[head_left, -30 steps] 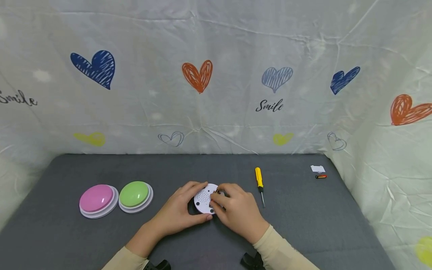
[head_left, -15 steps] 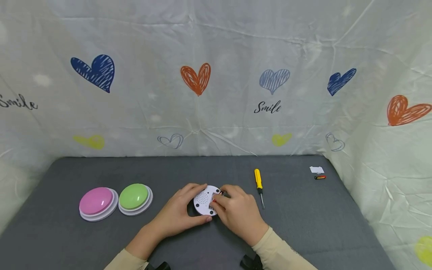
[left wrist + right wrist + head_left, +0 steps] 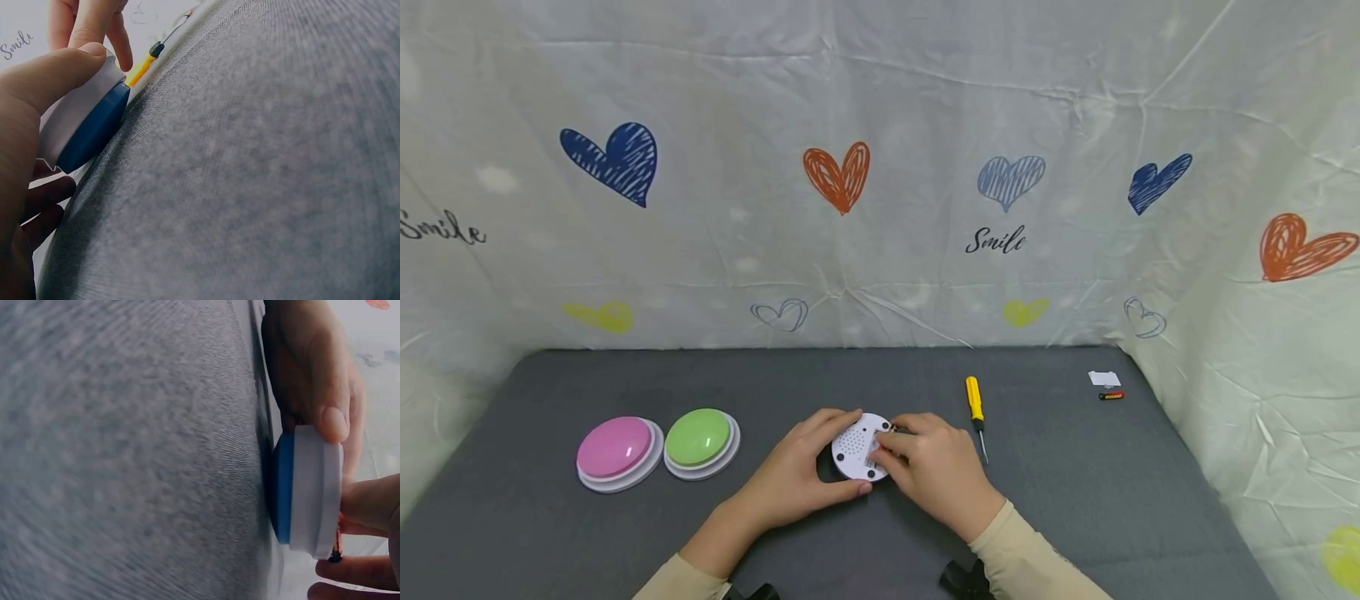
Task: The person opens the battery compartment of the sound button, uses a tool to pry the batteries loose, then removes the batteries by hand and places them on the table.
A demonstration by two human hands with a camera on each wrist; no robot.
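A round push button with a white base (image 3: 855, 446) and a blue dome (image 3: 283, 487) lies dome down at the table's middle. Its underside, with dark round feet and a pattern of small holes, faces up. My left hand (image 3: 797, 467) grips it by the rim, thumb at the near side and fingers at the far side. Over the right part of that underside, my right hand (image 3: 936, 467) pinches a small battery (image 3: 337, 544) at the battery slot, which the fingers largely cover. The battery's red and black end sticks out past the base's edge in the right wrist view.
Left of the hands stand a pink-domed button (image 3: 615, 447) and a green-domed button (image 3: 697, 437). A yellow-handled screwdriver (image 3: 974, 400) lies right of the hands. Farther right are a small white cover (image 3: 1104, 379) and another battery (image 3: 1112, 396). A patterned curtain (image 3: 910, 250) hangs behind the table.
My right fingers have shifted slightly rightward over the slot, uncovering more of the base. The left hand keeps its grip. The head view has tipped up slightly.
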